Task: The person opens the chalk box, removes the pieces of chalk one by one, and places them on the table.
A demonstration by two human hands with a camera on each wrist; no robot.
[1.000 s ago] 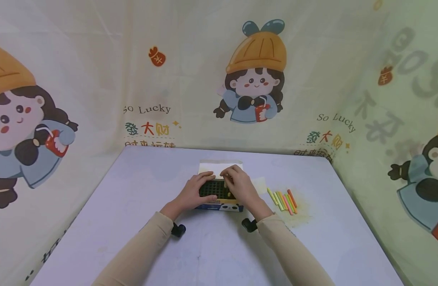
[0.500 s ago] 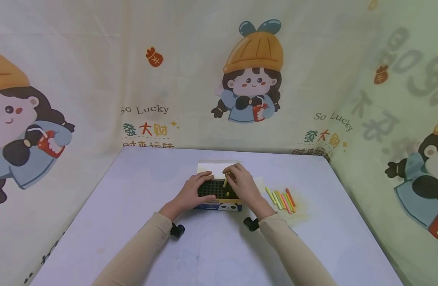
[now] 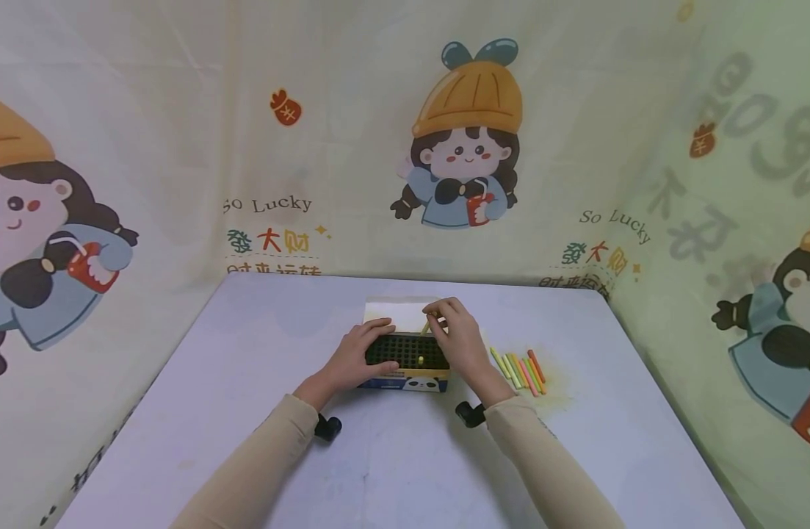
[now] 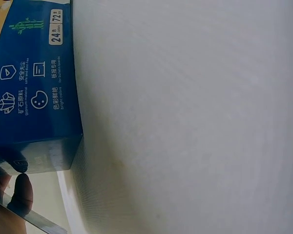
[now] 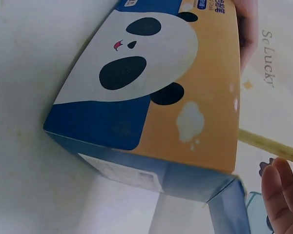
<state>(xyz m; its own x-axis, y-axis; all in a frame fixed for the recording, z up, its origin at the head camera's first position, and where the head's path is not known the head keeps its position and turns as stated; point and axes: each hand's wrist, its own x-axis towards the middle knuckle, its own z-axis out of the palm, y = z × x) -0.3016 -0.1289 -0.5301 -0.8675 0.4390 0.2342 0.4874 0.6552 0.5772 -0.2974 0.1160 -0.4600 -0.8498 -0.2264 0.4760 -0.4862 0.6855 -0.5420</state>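
Note:
A blue and orange chalk box (image 3: 391, 382) with a panda print stands on the table, its white lid flap (image 3: 385, 312) raised at the back. Inside is a black grid holder (image 3: 394, 353) with many holes; one yellow-green chalk stick (image 3: 421, 361) pokes up from it. My left hand (image 3: 352, 358) grips the box's left end, thumb at the near edge and fingers at the far side. Between the fingertips of my right hand (image 3: 463, 345) is a pinched yellow chalk stick (image 5: 266, 143), tilted, its lower end by the grid's back right. The box wall hides that end in the right wrist view.
To the right of the box, several loose chalk sticks (image 3: 520, 371), yellow, green, pink and orange, lie side by side on the white table (image 3: 378, 470). Yellowish dust surrounds them. A printed curtain (image 3: 352, 147) hangs behind the table.
My right hand has moved slightly right, carrying the yellow chalk stick from over the grid towards its back right. My left hand stays on the box.

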